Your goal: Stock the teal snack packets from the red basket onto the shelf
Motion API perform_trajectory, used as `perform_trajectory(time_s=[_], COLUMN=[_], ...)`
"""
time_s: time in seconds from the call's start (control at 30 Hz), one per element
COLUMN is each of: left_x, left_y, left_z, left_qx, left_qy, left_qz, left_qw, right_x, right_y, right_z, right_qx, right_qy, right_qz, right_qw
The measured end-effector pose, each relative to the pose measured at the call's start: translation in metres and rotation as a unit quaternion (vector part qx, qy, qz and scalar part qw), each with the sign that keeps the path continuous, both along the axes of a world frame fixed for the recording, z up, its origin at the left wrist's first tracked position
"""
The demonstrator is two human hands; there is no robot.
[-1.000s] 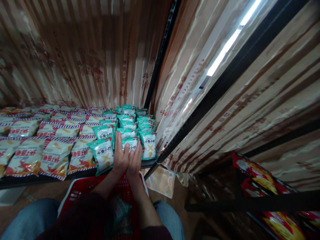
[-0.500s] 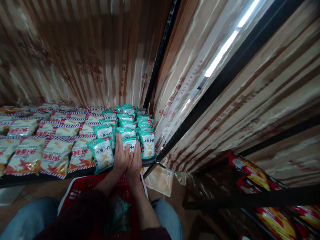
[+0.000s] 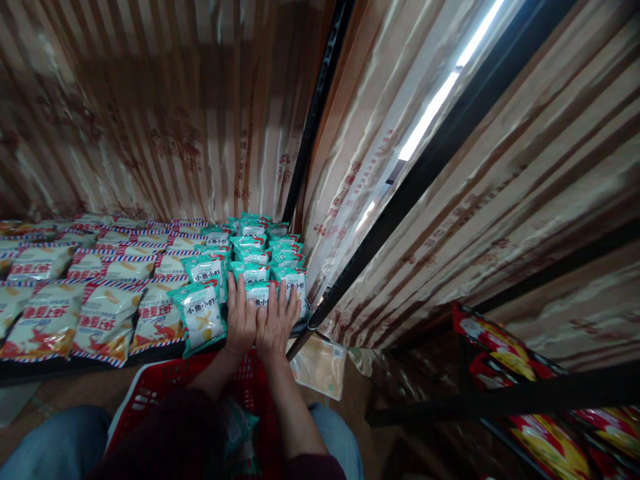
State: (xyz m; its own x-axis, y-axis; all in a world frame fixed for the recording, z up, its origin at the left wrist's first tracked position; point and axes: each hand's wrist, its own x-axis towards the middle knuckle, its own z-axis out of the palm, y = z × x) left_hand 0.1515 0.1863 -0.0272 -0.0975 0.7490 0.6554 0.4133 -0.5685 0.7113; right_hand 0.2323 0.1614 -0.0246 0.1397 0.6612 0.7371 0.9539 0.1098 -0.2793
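Observation:
My left hand [image 3: 241, 320] lies flat with fingers stretched forward against the front of the teal snack bags. Beside it, my right hand [image 3: 276, 323] has its fingers spread over the front middle teal bag [image 3: 261, 293] and the right front teal bag [image 3: 299, 283]. The two hands nearly touch at the thumbs. Left of them a front teal bag [image 3: 203, 313] leans upright at the shelf edge. More teal bags [image 3: 250, 241] stand in rows behind. Palms hide the lower part of the middle bag.
Rows of white-and-red snack bags [image 3: 103, 317] fill the shelf leftward. Below my arms sits a red basket [image 3: 165, 380] holding teal bags [image 3: 239, 427]. A black post [image 3: 365, 257] rises at right, against a beige curtain [image 3: 200, 100]. Red-and-yellow packets [image 3: 550, 443] lie on another rack.
My hands, cupped close around the middle teal bag before, now lie flatter and wider. The right fingers have spread rightward onto the bag beside it. The view has shifted slightly.

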Motion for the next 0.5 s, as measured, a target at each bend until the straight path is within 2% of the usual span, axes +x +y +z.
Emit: perform_trajectory(time_s=[0.17,0.23,0.3,0.4,0.5], left_x=[0.002,0.0,-0.005,-0.015,-0.021], left_y=[-0.012,-0.017,-0.011,0.023,0.08], left_z=[0.008,0.022,0.043,0.082,0.113], left_qx=[-0.023,-0.009,0.016,0.021,-0.016], left_qy=[-0.013,0.003,0.04,0.1,0.146], left_qz=[0.032,0.039,0.02,0.004,0.027], left_qw=[0.999,0.999,0.999,0.995,0.989], right_x=[0.0,0.001,0.002,0.001,-0.001], right_y=[0.004,0.004,0.004,0.003,0.004], right_z=[0.0,0.001,0.001,0.002,0.003], right_qx=[0.002,-0.001,0.005,0.014,0.014], right_qy=[-0.02,-0.029,-0.036,-0.044,-0.045], right_qz=[-0.018,-0.014,-0.003,0.019,0.024], right_qw=[1.0,0.999,0.999,0.999,0.999])
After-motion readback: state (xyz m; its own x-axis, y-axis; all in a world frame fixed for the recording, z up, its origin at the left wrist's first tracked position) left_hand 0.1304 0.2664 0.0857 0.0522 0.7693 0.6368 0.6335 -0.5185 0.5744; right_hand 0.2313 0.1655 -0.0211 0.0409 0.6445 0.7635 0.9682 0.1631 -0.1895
